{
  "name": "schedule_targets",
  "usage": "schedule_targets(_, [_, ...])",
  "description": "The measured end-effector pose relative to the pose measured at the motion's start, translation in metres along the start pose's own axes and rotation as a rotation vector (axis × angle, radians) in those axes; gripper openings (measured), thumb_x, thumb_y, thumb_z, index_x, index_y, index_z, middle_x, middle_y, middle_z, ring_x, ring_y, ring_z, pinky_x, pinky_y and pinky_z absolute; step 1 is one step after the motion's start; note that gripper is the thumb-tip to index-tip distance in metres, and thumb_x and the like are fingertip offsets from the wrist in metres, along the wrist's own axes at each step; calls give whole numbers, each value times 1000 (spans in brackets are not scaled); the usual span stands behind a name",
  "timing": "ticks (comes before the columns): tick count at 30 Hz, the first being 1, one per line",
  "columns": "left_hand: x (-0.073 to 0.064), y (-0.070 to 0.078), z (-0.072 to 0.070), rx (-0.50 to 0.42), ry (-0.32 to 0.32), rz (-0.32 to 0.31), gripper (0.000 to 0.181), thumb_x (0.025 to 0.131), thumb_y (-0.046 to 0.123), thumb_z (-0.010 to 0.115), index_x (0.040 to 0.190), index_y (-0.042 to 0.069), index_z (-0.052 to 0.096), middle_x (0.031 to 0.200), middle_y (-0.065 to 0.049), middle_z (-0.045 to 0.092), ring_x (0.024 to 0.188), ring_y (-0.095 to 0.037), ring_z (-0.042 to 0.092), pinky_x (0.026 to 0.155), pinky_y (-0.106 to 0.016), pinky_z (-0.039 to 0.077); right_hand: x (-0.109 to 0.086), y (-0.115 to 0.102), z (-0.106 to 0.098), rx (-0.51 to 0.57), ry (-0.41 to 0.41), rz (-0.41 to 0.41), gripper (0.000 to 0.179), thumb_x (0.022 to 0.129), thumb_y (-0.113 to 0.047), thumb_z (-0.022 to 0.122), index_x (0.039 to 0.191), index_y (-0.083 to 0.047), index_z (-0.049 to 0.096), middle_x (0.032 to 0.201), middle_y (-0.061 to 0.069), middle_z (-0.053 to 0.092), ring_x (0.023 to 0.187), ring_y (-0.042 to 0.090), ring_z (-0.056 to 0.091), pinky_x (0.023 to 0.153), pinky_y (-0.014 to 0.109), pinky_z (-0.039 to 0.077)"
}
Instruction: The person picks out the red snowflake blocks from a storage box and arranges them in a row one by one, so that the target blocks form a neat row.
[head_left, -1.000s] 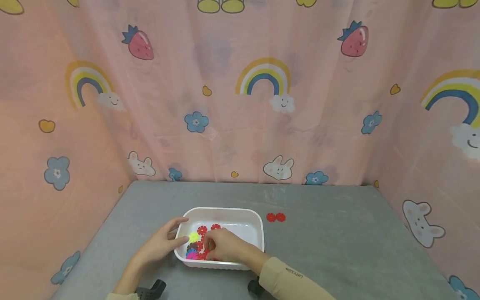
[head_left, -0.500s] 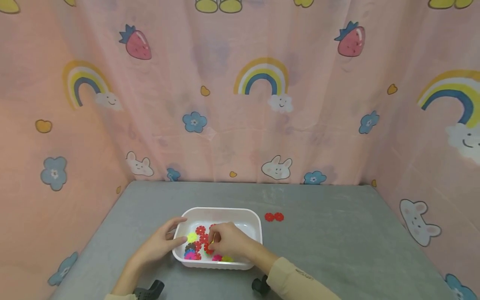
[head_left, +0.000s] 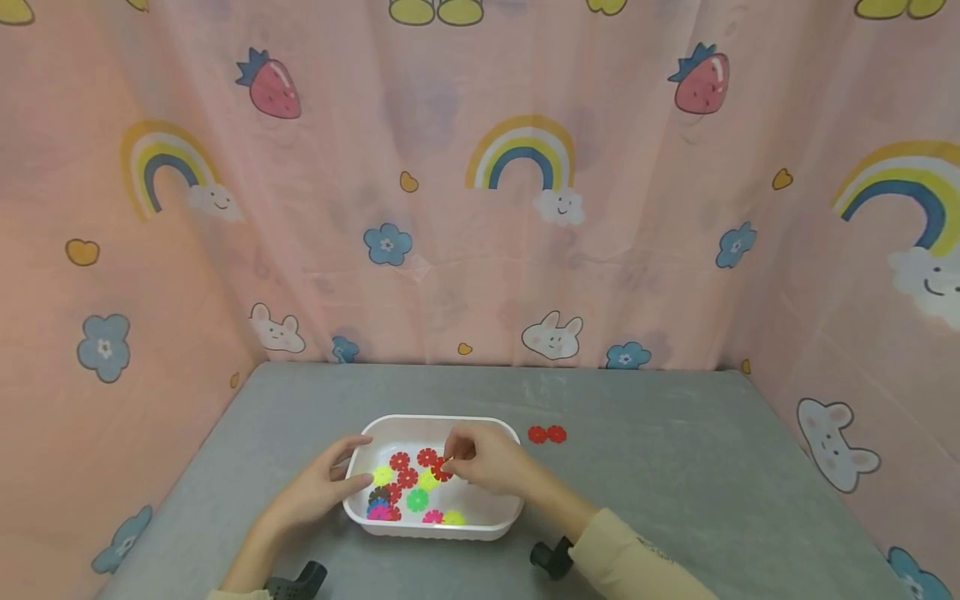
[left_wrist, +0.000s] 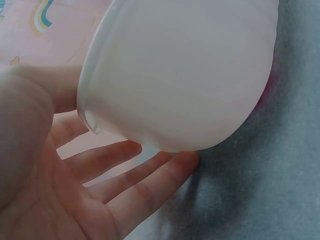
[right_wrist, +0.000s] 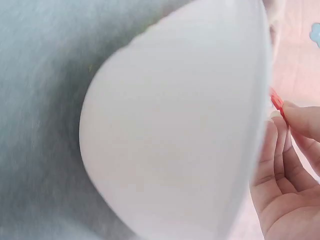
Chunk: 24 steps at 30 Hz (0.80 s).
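A white tray holds several flower-shaped plastic discs in red, yellow, green, pink, blue and dark brown. My left hand steadies the tray's left end. In the left wrist view its thumb lies over the rim while the other fingers spread along the outer wall. Over the tray's right half, my right hand pinches a red disc between thumb and fingertips; the red edge also shows in the right wrist view. Below it lie a yellow disc and a green disc.
Two red discs lie side by side on the grey table, beyond the tray's right corner. A pink patterned curtain hangs behind the table and along both sides. Dark wrist mounts sit at both wrists.
My right hand has risen from among the discs and moved right and back, carrying the red disc. The green and yellow discs are now uncovered. My left hand stays at the tray's end.
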<state>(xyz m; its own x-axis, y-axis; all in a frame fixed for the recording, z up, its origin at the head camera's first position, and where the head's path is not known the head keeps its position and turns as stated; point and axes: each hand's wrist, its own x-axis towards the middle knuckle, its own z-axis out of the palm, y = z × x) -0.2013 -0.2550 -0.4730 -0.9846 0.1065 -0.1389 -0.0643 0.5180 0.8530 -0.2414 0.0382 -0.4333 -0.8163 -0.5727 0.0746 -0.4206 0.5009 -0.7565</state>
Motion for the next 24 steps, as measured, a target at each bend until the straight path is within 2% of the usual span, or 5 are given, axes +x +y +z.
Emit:
schedule_targets(4, [1, 0, 0, -9, 5, -9, 62, 93, 29, 75, 147, 16, 49, 159, -26, 34, 138, -52, 43, 105, -59, 45, -6, 2, -11, 24, 22, -13, 11, 90, -12, 77, 88, -16, 67, 79, -7, 62, 71, 14, 59, 59, 25, 55])
schedule_targets(12, [-1, 0, -1, -26, -2, 36, 59, 95, 24, 73, 147, 11, 48, 158, -29, 33, 137, -52, 43, 109, -58, 42, -17, 9, -33, -1, 70, -10, 8, 90, -8, 76, 90, -12, 69, 81, -5, 61, 73, 15, 59, 60, 25, 55])
schedule_targets(24, [-1, 0, 0, -24, -5, 23, 60, 95, 25, 73, 148, 12, 48, 158, -30, 32, 137, -52, 43, 109, -59, 41, -29, 45, -62, -43, 168, 30, 10, 91, -4, 74, 91, -13, 68, 83, -3, 61, 75, 18, 57, 62, 25, 55])
